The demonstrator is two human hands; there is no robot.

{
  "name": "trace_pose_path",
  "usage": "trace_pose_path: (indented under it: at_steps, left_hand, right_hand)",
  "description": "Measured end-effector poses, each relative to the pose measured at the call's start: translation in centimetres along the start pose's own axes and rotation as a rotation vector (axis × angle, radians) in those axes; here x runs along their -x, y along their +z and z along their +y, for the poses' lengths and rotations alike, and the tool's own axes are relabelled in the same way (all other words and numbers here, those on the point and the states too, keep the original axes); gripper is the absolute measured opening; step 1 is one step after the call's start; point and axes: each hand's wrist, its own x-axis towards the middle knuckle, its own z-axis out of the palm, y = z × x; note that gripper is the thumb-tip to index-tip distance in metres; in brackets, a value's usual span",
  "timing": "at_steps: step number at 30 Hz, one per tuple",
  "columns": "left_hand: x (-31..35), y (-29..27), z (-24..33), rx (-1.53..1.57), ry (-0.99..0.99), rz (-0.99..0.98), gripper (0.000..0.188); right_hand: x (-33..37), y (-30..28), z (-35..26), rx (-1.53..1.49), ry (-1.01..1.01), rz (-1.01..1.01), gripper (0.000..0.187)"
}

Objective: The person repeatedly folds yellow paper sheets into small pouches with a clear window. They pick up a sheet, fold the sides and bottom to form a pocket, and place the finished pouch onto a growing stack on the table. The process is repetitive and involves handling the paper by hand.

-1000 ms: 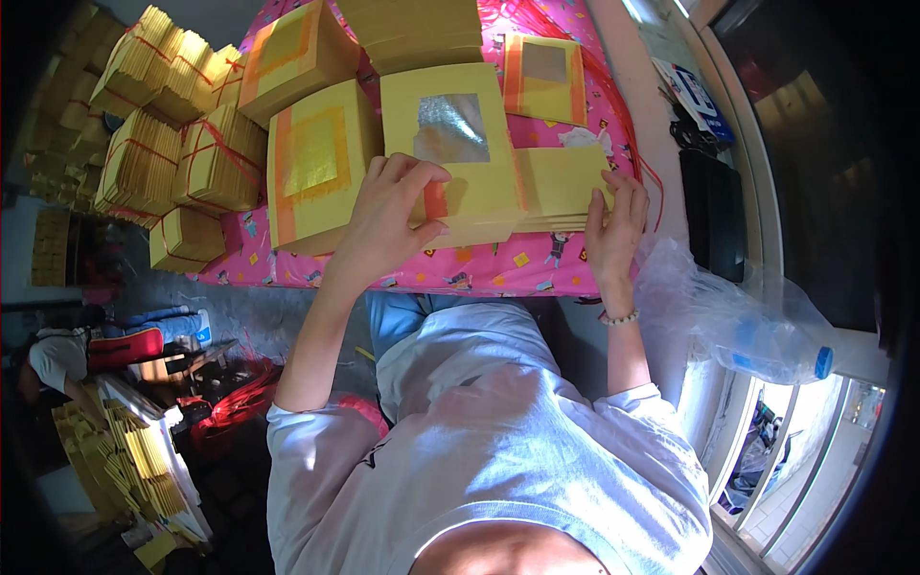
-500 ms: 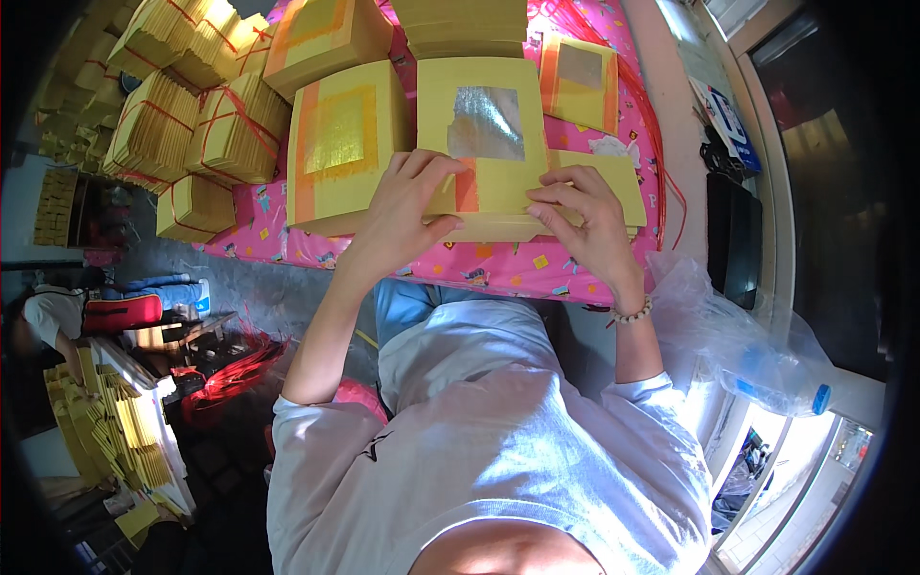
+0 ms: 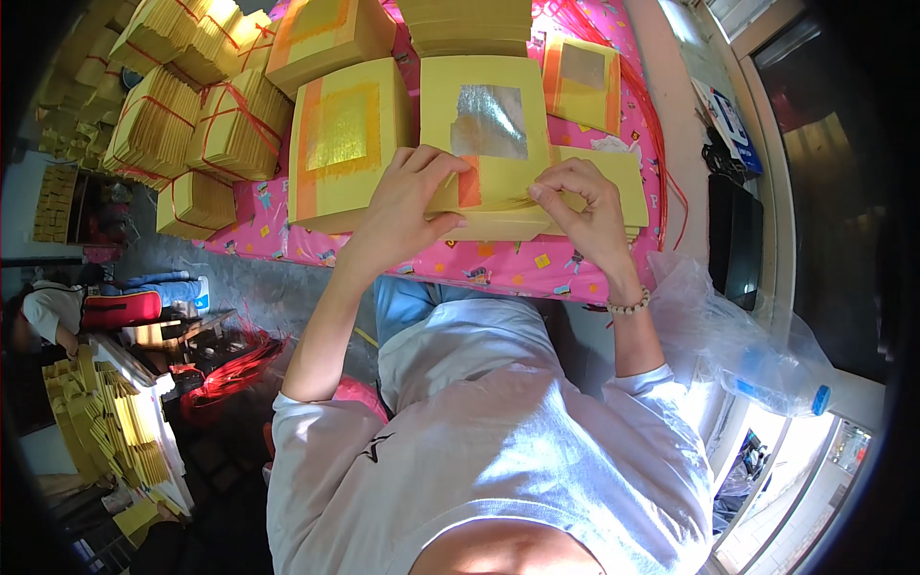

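A thick stack of yellow paper (image 3: 436,105) lies before me, its top sheet bearing a silver foil patch (image 3: 489,120) and an orange strip (image 3: 470,182). At the stack's near left corner, my left hand (image 3: 407,203) is closed on the edge, fingers on top by the strip and thumb against the front side. My right hand (image 3: 586,206) pinches the near right edge of the top paper, which bends up a little there. Under and beside the right hand lies a lower pile of plain yellow paper (image 3: 618,182). A stack with a gold patch (image 3: 337,129) stands to the left.
Bundles tied with red strips (image 3: 158,120) crowd the far left of the pink patterned tablecloth (image 3: 431,259). A foil-patched sheet pile (image 3: 604,96) lies far right beside long red strips (image 3: 644,105). A plastic bag (image 3: 700,297) hangs at right. Another person (image 3: 57,311) works at left.
My right fingers have drawn together into a tighter pinch, and the near edge of the top paper has lifted. The left hand stays nearly in place.
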Motion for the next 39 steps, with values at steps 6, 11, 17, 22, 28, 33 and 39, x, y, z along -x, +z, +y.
trace_pose_path:
  at_steps: [6, 11, 17, 22, 28, 33, 39]
  left_hand:
    - [-0.2, -0.2, 0.2, -0.022, -0.014, -0.025, 0.054]
    - [-0.4, -0.5, 0.3, -0.05, -0.011, -0.055, 0.052]
    - [-1.2, -0.6, 1.1, -0.168, 0.008, -0.023, 0.051]
    - [-2.6, -0.4, 2.4, -0.351, -0.006, -0.047, 0.033]
    - [-2.3, -0.9, 2.6, -0.261, 0.054, 0.049, 0.026]
    - [-1.2, -2.7, 4.4, -0.227, 0.085, -0.134, 0.026]
    - [-1.9, -3.4, 4.0, -0.095, -0.021, -0.215, 0.027]
  right_hand:
    - [-0.3, 0.1, 0.1, -0.068, 0.034, 0.018, 0.008]
    - [-0.8, -0.1, 0.1, -0.13, 0.063, -0.005, 0.009]
    - [-1.2, -0.4, -0.9, -0.05, 0.032, 0.008, 0.009]
    - [-2.0, -0.4, -0.9, -0.025, -0.035, 0.077, 0.011]
    - [-2.1, -0.9, -3.0, -0.124, -0.139, 0.155, 0.033]
    - [-2.2, -2.4, -0.2, 0.217, -0.322, -0.216, 0.047]
    - [-1.7, -1.6, 0.1, 0.136, -0.219, -0.158, 0.06]
